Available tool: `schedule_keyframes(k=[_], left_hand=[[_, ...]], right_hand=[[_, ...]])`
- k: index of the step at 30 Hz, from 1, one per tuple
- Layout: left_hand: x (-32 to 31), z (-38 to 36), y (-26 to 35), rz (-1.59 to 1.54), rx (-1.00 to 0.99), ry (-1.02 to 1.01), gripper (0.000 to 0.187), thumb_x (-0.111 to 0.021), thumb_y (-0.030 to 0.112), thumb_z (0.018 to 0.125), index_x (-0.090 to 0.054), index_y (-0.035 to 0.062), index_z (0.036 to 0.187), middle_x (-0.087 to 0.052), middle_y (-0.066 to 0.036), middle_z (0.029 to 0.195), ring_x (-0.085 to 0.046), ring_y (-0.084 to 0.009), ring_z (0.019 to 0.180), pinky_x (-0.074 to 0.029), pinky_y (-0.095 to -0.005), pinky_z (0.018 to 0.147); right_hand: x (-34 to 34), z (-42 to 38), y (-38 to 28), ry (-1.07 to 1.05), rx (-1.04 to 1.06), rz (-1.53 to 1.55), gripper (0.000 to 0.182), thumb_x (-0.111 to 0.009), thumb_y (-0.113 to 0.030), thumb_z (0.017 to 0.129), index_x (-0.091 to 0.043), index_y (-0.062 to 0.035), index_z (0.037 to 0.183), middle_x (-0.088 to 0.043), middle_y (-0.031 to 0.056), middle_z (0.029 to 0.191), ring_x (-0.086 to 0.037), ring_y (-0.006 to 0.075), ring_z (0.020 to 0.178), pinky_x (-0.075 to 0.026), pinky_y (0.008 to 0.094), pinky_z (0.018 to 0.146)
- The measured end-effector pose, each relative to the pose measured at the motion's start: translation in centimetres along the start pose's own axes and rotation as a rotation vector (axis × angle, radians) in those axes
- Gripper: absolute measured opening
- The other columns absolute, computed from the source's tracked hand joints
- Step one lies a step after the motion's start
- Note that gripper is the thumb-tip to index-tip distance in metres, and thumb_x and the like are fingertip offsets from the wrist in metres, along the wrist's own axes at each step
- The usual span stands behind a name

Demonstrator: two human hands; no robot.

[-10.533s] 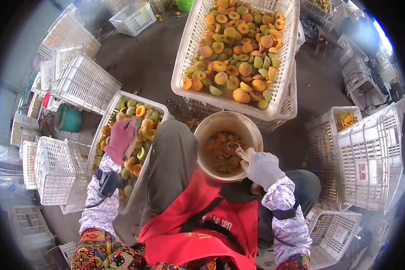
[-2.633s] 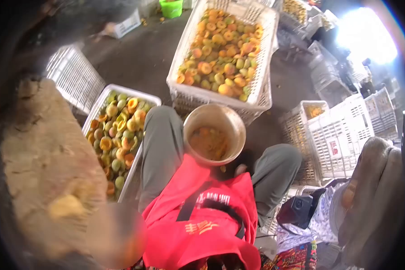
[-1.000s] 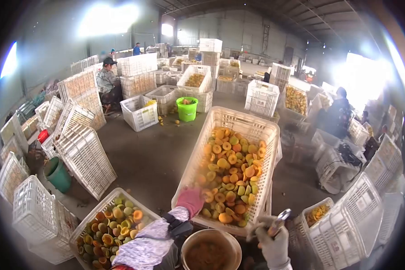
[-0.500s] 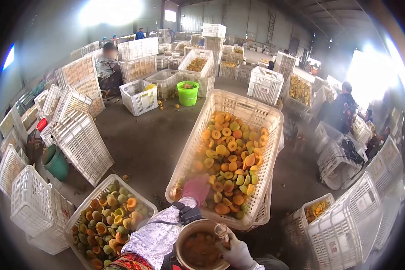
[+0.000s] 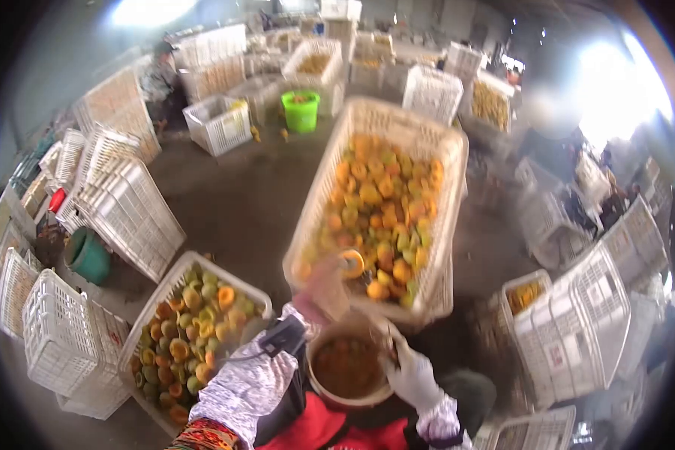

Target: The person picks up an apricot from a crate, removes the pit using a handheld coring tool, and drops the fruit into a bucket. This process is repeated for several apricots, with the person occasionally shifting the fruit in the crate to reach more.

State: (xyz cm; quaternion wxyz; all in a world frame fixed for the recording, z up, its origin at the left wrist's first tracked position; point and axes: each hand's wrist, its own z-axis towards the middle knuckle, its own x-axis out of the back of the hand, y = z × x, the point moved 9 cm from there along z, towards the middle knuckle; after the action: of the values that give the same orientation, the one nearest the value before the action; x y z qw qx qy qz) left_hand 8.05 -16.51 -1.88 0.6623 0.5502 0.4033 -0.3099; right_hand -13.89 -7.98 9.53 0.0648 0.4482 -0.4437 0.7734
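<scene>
My left hand, in a pink glove and smeared by motion, is above the near end of the large white crate. At its fingertips is a ring-like orange peach half, seemingly pinched there. Many halved peaches fill this crate. My right hand, in a pale glove, is closed at the right rim of a round bucket between my knees. What its fingers grip is too blurred to name. Brownish pieces lie inside the bucket.
To the left stands another white crate of green and orange peaches. Further off are a bright green bucket, a dark green bucket and stacked white crates. A person sits at the back left. More crates stand at right.
The view has tilted downward, so the crates sit higher in the frame. My left hand has drawn nearer to the bucket, with a peach half at its fingertips. My right hand stays at the bucket.
</scene>
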Motion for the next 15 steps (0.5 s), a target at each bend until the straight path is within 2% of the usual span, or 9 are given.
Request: schedule_keyframes(k=[1,2,4,5,7,11,14,15], left_hand=[[-6.3,-3.6,1.3,-0.141,0.109,0.083,0.028,-0.059,0.014,0.088,-0.054,0.0054,0.113,-0.056,-0.009,0.109,-0.056,-0.0210,0.101,-0.048,-0.0378,0.090],[-5.9,-4.5,2.9,0.697,-0.185,0.065,0.027,-0.059,0.010,0.087,-0.054,0.0049,0.113,-0.057,-0.007,0.106,-0.057,-0.0208,0.098,-0.050,-0.0342,0.086],[-8.5,-7.0,1.1,-0.147,0.121,0.225,0.030,-0.061,0.006,0.085,-0.053,0.0031,0.114,-0.058,-0.004,0.103,-0.059,-0.0186,0.094,-0.050,-0.0293,0.084],[-9.0,-8.2,0.7,-0.157,0.137,0.236,0.030,-0.061,0.006,0.085,-0.053,0.0031,0.114,-0.058,-0.004,0.103,-0.059,-0.0186,0.094,-0.050,-0.0293,0.084],[-12.8,-9.3,3.3,1.038,-0.226,-0.044,0.038,-0.063,0.004,0.085,-0.054,0.0015,0.121,-0.063,-0.008,0.105,-0.062,-0.0211,0.096,-0.052,-0.0326,0.086],[-11.9,-9.7,2.2,0.912,-0.198,-0.046,0.041,-0.063,0.004,0.086,-0.051,0.0003,0.124,-0.064,-0.008,0.106,-0.062,-0.0171,0.096,-0.051,-0.0288,0.085],[-10.2,-9.0,-0.7,-0.003,0.184,0.018,0.044,-0.059,-0.001,0.087,-0.047,0.0020,0.129,-0.060,-0.008,0.109,-0.059,-0.0150,0.098,-0.051,-0.0279,0.086],[-9.6,-9.0,-1.0,-0.005,0.186,0.021,0.044,-0.059,-0.001,0.087,-0.047,0.0020,0.129,-0.060,-0.008,0.109,-0.059,-0.0150,0.098,-0.051,-0.0279,0.086]], right_hand=[[0.2,0.4,-0.8,0.020,0.024,-0.029,0.049,-0.064,-0.015,0.083,-0.047,-0.0074,0.128,-0.062,0.0195,0.073,-0.061,0.0397,0.067,-0.049,0.0452,0.056],[0.3,0.5,-1.4,0.084,0.070,-0.084,0.047,-0.065,-0.015,0.083,-0.048,-0.0060,0.126,-0.063,0.0190,0.075,-0.063,0.0382,0.067,-0.050,0.0437,0.056],[0.1,0.9,-2.8,0.067,0.047,-0.163,0.045,-0.065,-0.017,0.083,-0.050,-0.0071,0.124,-0.065,0.0163,0.078,-0.065,0.0324,0.067,-0.052,0.0388,0.055],[-0.1,0.9,-3.1,0.097,0.051,-0.184,0.044,-0.065,-0.017,0.083,-0.050,-0.0072,0.124,-0.066,0.0157,0.078,-0.065,0.0318,0.066,-0.052,0.0382,0.055],[-0.3,1.3,-3.1,0.132,0.048,-0.214,0.044,-0.065,-0.017,0.082,-0.051,-0.0073,0.123,-0.066,0.0150,0.079,-0.065,0.0311,0.065,-0.052,0.0375,0.054],[0.2,2.0,-3.0,0.191,0.059,-0.280,0.039,-0.064,-0.017,0.082,-0.053,-0.0082,0.118,-0.067,0.0139,0.080,-0.065,0.0308,0.063,-0.052,0.0380,0.053],[-0.2,2.1,-2.5,0.156,0.027,-0.285,0.032,-0.063,-0.016,0.082,-0.054,-0.0078,0.112,-0.066,0.0140,0.078,-0.064,0.0324,0.063,-0.051,0.0398,0.053],[-0.5,2.2,-2.2,0.115,-0.005,-0.258,0.031,-0.062,-0.015,0.082,-0.054,-0.0073,0.112,-0.066,0.0140,0.078,-0.064,0.0331,0.062,-0.051,0.0403,0.053]])
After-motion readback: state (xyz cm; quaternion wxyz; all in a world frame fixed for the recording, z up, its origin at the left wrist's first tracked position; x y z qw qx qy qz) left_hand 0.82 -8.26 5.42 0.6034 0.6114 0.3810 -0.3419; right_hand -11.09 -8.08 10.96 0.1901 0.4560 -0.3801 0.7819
